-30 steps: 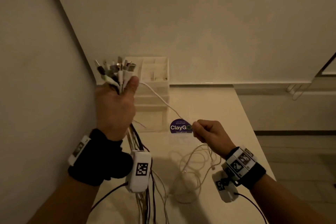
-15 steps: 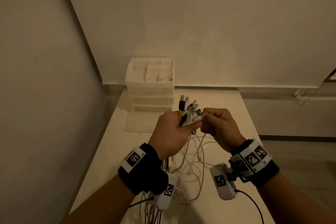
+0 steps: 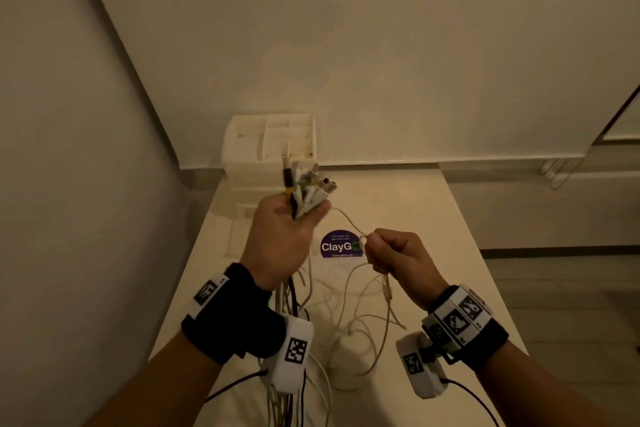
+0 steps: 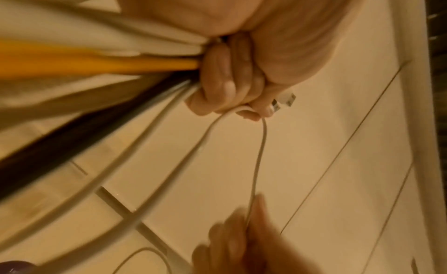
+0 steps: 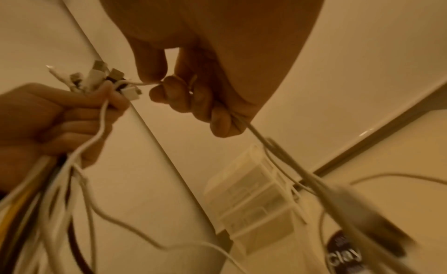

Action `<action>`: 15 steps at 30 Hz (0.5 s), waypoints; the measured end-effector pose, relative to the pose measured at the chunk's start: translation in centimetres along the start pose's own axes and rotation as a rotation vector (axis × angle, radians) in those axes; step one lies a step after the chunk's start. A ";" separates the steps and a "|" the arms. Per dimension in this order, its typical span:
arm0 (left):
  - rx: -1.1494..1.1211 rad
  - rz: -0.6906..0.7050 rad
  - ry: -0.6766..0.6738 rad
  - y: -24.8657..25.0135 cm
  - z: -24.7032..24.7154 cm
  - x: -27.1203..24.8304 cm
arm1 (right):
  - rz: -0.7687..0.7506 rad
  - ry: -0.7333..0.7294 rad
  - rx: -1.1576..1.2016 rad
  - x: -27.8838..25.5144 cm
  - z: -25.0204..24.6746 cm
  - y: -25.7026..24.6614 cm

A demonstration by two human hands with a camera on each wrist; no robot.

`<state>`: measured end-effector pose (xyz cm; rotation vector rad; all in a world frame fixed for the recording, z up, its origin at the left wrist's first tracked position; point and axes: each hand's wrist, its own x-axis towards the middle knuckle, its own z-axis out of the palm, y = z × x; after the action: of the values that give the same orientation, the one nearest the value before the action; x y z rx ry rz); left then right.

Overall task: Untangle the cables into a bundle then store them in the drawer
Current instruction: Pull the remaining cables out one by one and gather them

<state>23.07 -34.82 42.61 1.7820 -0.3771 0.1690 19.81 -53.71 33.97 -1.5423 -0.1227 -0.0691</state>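
Observation:
My left hand [image 3: 287, 236] grips a cable bundle [image 3: 306, 189] with the plug ends sticking up from the fist; white, black and yellow cords [image 4: 96, 67] hang down below the wrist. One thin white cable [image 3: 346, 220] runs from the bundle to my right hand [image 3: 394, 258], which pinches it between thumb and curled fingers [image 5: 174, 90]. More loose white cable [image 3: 353, 329] lies looped on the table under both hands. The white drawer unit [image 3: 270, 152] stands at the table's far left corner, its drawers shut.
A round purple sticker [image 3: 337, 246] marked ClayGo lies on the white table [image 3: 433, 218] between my hands. Walls close in on the left and behind the drawer unit. The table's right edge drops to the floor.
My hands, together at the plug ends half a second ago, have drawn apart. The right hand has slid down and right along one white cable; the left holds the bundle higher.

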 end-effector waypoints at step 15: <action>-0.012 -0.070 0.256 -2.3 -3.8 -0.3 | -0.008 -0.025 -0.244 2.0 0.0 4.5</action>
<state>23.93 -30.60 41.30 1.7332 -0.1317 0.3402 22.31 -53.48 29.79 -1.7865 -0.1443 -0.0739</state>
